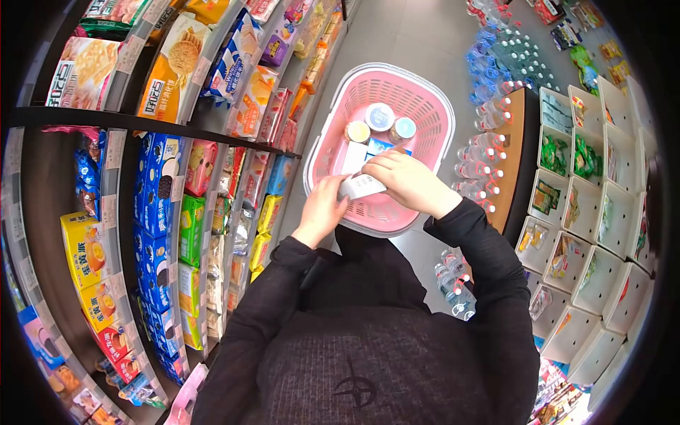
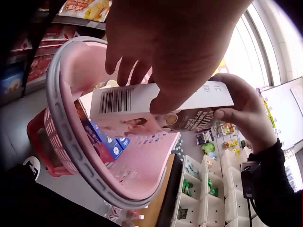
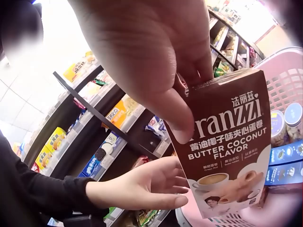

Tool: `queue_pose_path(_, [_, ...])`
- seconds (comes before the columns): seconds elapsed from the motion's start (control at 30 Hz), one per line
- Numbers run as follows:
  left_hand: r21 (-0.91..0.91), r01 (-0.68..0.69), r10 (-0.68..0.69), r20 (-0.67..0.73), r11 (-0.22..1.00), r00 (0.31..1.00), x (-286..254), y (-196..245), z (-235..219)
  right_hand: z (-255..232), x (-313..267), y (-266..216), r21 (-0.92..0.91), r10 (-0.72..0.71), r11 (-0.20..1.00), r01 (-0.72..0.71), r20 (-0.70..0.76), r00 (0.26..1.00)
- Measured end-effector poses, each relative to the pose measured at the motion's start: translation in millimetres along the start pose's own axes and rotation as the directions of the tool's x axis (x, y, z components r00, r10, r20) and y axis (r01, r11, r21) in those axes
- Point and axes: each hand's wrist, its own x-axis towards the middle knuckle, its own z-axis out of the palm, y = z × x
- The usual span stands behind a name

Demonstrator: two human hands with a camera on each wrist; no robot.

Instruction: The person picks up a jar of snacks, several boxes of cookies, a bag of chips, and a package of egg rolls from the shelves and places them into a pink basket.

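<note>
A brown and white Franzzi box [image 3: 229, 142] is held over a pink basket [image 1: 432, 113]; its narrow white side [image 1: 363, 185] faces up in the head view. The right hand [image 1: 404, 183] grips one end, thumb on the printed face in the right wrist view. At the other end is the left hand [image 1: 322, 211], its thumb and fingers around the box in the left wrist view [image 2: 161, 52]. Inside the basket are three round-lidded jars, one with a white lid [image 1: 380, 117], a blue box [image 1: 386, 147] and a white box [image 1: 354, 157].
Shelves of packaged snacks [image 1: 152, 184] stand on the left. Water bottles [image 1: 482, 170] line the floor at the right, beside a wooden-sided unit [image 1: 511, 152] and white bins [image 1: 577, 205] with small packets. More bottles [image 1: 453, 283] stand near the person's right elbow.
</note>
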Motion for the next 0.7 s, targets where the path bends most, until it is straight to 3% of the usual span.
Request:
queue_pose_path(0.17, [0.056,0.07,-0.065,-0.084,0.996,0.994,3,-7,-14,2,37,17,-0.021,-0.227,0.974,0.226,-0.026,0.974])
queue_pose_path(0.23, [0.026,0.096,-0.094,-0.046,0.995,0.994,2,-18,-9,12,49,29,-0.029,-0.304,0.951,0.306,0.061,0.951])
queue_pose_path(0.53, [0.063,0.154,-0.158,0.066,0.986,0.985,-7,-34,1,49,73,65,0.0,-0.409,0.909,0.416,0.189,0.893])
queue_pose_path(0.7, [0.043,0.185,-0.188,0.067,0.982,0.98,-14,-37,-1,78,83,67,-0.126,-0.441,0.871,0.475,0.225,0.869])
